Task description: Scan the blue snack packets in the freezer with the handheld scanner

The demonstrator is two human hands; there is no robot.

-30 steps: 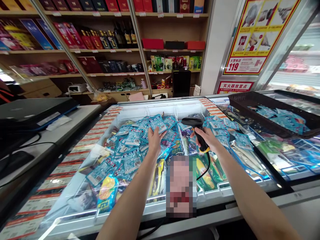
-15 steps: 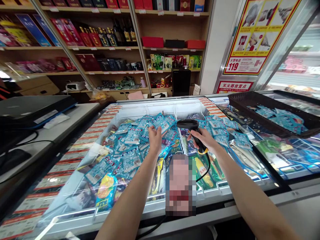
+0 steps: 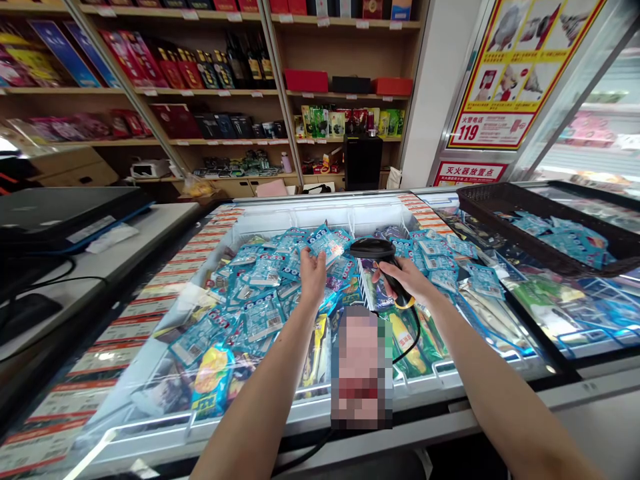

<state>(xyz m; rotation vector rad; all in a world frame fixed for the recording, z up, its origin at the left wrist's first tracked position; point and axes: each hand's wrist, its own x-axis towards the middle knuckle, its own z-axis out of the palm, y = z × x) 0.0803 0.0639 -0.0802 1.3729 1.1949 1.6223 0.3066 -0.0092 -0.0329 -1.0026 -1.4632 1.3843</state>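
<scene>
My left hand (image 3: pixel 313 270) pinches a small blue snack packet (image 3: pixel 330 245) by its near edge, above the freezer's glass top. My right hand (image 3: pixel 403 280) is wrapped around the grip of a black barcode scanner (image 3: pixel 373 249), whose head points left toward that packet. From the scanner's base a black cable (image 3: pixel 416 340) loops down toward me. Many similar blue packets (image 3: pixel 265 313) lie spread on the glass under and left of my left hand. Another heap of blue packets (image 3: pixel 440 257) lies right of the scanner.
A dark brown basket (image 3: pixel 480 200) with blue packets stands on the right. Price labels (image 3: pixel 135 327) line the freezer's left side. Black equipment (image 3: pixel 65 213) sits on a white counter (image 3: pixel 170 227) at left. Shelves (image 3: pixel 220 93) of bottles and boxes stand behind. A pixelated patch covers the near middle.
The blue packet in my left hand has tilted, and its white barcode label no longer shows clearly. My right hand and the scanner have shifted slightly left.
</scene>
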